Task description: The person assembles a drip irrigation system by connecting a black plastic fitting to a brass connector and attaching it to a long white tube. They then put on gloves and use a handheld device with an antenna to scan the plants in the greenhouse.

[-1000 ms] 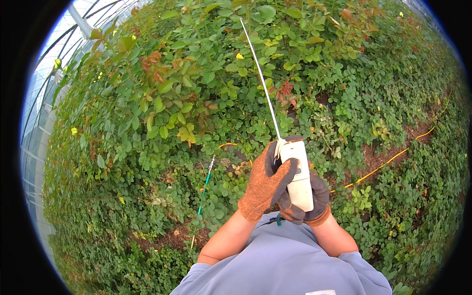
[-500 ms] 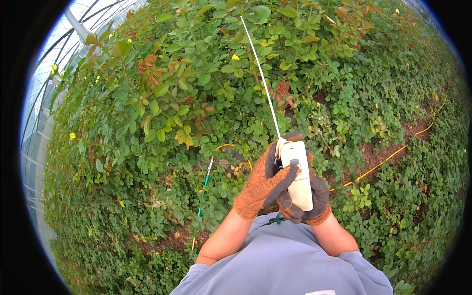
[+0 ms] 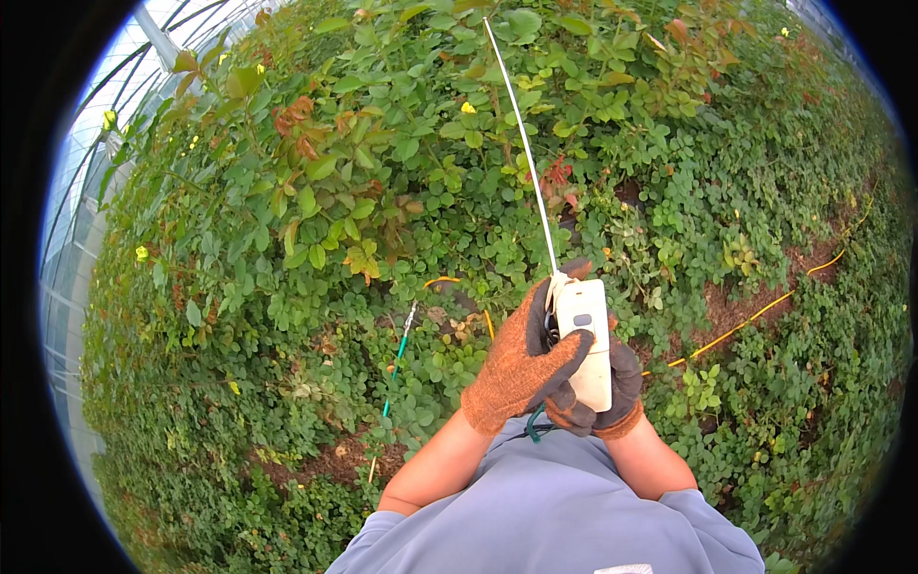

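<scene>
Brown knit gloves with dark coated palms cover both my hands. My left hand [image 3: 521, 368] is closed round the left side of a cream handheld device [image 3: 591, 368], its thumb lying across the front below a grey oval button. From below and the right, my right hand [image 3: 622, 387] wraps the same device, its fingers partly hidden behind it. A long thin white rod [image 3: 526, 143] extends up and away from the device's top, where pale cord or band is bunched. Dark parts show between the left palm and the device. A green cord [image 3: 535, 425] hangs just below the hands.
Dense leafy rose-like bushes [image 3: 344, 172] with a few yellow buds surround me. A yellow hose [image 3: 736, 328] runs along the ground at right. A teal stick with a metal tip [image 3: 399, 354] stands among leaves at left. A greenhouse frame [image 3: 153, 38] rises far left.
Both hands and the device have shifted slightly right. My left thumb has slid down from the grey button, which now shows fully. The rod's tip has moved up and right.
</scene>
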{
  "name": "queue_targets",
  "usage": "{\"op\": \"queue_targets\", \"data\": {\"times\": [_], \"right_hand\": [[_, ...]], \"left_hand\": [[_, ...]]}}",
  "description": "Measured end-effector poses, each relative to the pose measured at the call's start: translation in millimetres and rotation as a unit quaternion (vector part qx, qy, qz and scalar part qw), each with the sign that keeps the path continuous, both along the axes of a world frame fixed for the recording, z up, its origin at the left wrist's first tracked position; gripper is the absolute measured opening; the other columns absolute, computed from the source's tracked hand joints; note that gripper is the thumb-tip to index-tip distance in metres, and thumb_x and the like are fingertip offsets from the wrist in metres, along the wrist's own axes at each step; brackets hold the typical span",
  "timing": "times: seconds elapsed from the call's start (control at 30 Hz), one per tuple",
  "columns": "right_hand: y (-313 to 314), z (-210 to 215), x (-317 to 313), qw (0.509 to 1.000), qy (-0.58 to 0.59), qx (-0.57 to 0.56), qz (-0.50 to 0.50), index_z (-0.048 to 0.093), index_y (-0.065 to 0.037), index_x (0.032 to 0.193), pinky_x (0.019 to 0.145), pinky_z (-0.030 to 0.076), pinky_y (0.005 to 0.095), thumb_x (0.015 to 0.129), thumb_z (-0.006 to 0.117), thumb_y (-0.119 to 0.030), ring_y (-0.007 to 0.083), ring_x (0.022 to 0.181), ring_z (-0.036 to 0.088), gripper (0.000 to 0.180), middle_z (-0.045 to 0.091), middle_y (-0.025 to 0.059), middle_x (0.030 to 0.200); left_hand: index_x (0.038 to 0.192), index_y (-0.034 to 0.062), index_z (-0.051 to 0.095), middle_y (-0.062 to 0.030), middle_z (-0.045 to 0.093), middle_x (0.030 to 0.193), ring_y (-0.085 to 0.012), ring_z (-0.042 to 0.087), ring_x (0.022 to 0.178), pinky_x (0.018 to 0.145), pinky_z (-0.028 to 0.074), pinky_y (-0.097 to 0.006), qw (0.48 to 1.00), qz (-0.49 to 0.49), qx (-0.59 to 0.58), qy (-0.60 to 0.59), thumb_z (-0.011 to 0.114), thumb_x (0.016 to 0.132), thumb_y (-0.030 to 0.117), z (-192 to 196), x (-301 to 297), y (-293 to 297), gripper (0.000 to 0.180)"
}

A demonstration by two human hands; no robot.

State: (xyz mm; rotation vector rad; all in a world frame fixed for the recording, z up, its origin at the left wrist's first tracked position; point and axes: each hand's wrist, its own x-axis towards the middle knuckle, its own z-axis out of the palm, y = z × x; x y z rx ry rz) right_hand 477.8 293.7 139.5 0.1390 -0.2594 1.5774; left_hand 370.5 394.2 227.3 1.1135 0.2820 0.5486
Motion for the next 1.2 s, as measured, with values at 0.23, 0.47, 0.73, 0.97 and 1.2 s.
{"op": "queue_targets", "data": {"times": [0.23, 0.47, 0.73, 0.97, 1.2], "right_hand": [[2, 4, -2, 1.000, 0.007, 0.018, 0.010, 0.043, -0.003, 0.139, 0.080, 0.056, 0.0417, 0.095, 0.053, -0.039, 0.0312, 0.099, 0.065, 0.057, 0.061, 0.0185, 0.120], [5, 8, -3, 0.998, -0.006, 0.055, 0.030, 0.043, -0.005, 0.138, 0.076, 0.057, 0.0388, 0.095, 0.054, -0.039, 0.0308, 0.096, 0.066, 0.055, 0.062, 0.0181, 0.120], [3, -3, -11, 0.998, -0.035, -0.024, -0.039, 0.043, -0.007, 0.137, 0.074, 0.057, 0.0374, 0.094, 0.059, -0.037, 0.0247, 0.094, 0.066, 0.055, 0.062, 0.0135, 0.119], [-8, -7, -16, 0.954, -0.203, -0.150, -0.162, 0.040, -0.008, 0.141, 0.093, 0.052, 0.0377, 0.090, 0.061, -0.045, 0.0254, 0.117, 0.058, 0.066, 0.055, 0.0119, 0.130], [0, -21, -11, 0.982, -0.148, -0.065, -0.100, 0.038, -0.012, 0.148, 0.106, 0.046, 0.0455, 0.089, 0.065, -0.039, 0.0298, 0.127, 0.054, 0.070, 0.050, 0.0135, 0.143]], "left_hand": [[0.146, 0.0018, 0.038, -0.0114, 0.062, 0.119, -0.0176, 0.062, 0.109, 0.096, 0.050, -0.033, 0.992, 0.039, 0.109, 0.056, 0.061, 0.092, 0.003, 0, -1, 2, 0.059], [0.142, 0.0002, 0.044, -0.0097, 0.062, 0.116, -0.0147, 0.061, 0.106, 0.093, 0.050, -0.031, 0.993, 0.047, 0.076, 0.083, 0.062, 0.094, 0.008, 2, -4, 1, 0.052], [0.136, 0.0005, 0.050, -0.0082, 0.064, 0.111, -0.0129, 0.061, 0.101, 0.089, 0.051, -0.029, 0.998, 0.056, 0.021, 0.034, 0.062, 0.095, 0.009, -11, -8, 1, 0.044], [0.133, 0.0012, 0.052, -0.0071, 0.064, 0.110, -0.0136, 0.059, 0.099, 0.089, 0.049, -0.030, 0.998, 0.053, 0.040, 0.020, 0.062, 0.094, 0.013, -17, -13, -1, 0.042], [0.139, 0.0030, 0.049, -0.0119, 0.066, 0.115, -0.0188, 0.062, 0.102, 0.092, 0.049, -0.035, 0.994, 0.074, 0.078, -0.021, 0.066, 0.090, 0.018, -38, -20, 3, 0.054]]}}
